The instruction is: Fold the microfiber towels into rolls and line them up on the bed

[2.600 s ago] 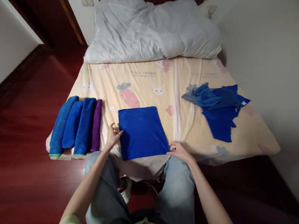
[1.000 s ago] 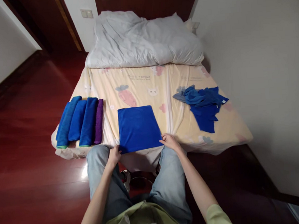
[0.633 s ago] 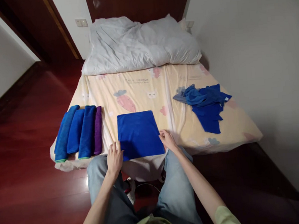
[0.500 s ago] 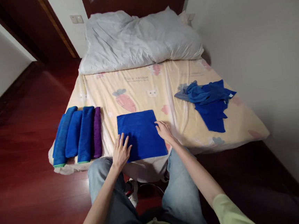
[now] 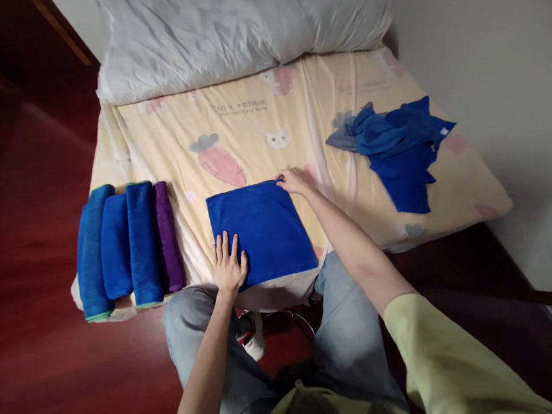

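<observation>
A folded blue cloth (image 5: 263, 230) lies flat as a square near the front edge of the bed (image 5: 269, 124). My left hand (image 5: 229, 267) rests flat on its near left corner, fingers stretched out. My right hand (image 5: 293, 181) reaches to the cloth's far right corner, and its fingers pinch that corner.
Several rolled towels (image 5: 127, 242), blue ones and a purple one, lie side by side at the bed's left front. A loose heap of blue cloths (image 5: 399, 151) sits at the right. A white duvet (image 5: 240, 23) covers the bed's far end. A wall runs along the right, red floor lies left.
My left hand moved from the cloth's left edge to its near left corner and flattened there. My right hand slid from the near right corner up to the far right corner. The camera leaned forward.
</observation>
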`<state>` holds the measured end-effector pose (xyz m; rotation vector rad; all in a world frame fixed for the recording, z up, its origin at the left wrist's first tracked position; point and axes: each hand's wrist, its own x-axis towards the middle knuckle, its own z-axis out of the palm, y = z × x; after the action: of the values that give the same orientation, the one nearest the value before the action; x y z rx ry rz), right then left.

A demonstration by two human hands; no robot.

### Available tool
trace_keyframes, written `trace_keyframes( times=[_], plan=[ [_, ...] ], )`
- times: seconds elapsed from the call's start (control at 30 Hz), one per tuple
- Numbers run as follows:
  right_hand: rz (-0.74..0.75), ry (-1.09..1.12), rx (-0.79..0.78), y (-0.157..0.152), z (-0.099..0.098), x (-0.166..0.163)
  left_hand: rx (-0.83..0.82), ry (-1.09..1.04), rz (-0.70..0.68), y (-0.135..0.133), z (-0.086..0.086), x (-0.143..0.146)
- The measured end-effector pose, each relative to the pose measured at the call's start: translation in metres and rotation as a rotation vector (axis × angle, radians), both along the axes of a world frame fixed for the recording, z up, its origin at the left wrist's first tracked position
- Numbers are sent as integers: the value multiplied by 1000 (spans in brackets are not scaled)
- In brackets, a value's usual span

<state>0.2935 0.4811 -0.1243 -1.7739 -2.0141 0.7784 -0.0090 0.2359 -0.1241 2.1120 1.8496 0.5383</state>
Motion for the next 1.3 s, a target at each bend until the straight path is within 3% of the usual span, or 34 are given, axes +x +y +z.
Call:
trace_keyframes(
  times=[0.13, 0.47, 0.57, 0.67, 0.77, 0.87, 1.0, 1.1, 1.2, 1.3],
  plan=[
    [-46, 23, -43, 1, 8, -6, 29, 18, -9, 0, -2, 0],
    [-192, -77, 29, -6, 24, -11, 130, -8, -29, 1, -10, 0],
    [-196, -137, 182, -28, 33, -25, 127, 1, -28, -1, -10, -1],
    [-95, -144, 363, -61, 36, -43, 127, 12, -23, 3, -7, 2],
    [20, -159, 367, -94, 26, -57, 128, 3, -46, 28, -1, 8],
    [60, -222, 306, -113, 11, -62, 116, -18, -102, 75, 0, 13],
    [69, -281, 279, -118, -4, -59, 93, -31, -100, 142, -10, 5],
    [90, -278, 295, -112, -7, -55, 82, -57, -90, 165, -17, -3],
    [86, -262, 320, -110, -4, -54, 99, -80, -66, 146, -14, -5],
    [108, -230, 344, -127, 6, -57, 109, -44, -135, 87, -4, -3]
  ],
)
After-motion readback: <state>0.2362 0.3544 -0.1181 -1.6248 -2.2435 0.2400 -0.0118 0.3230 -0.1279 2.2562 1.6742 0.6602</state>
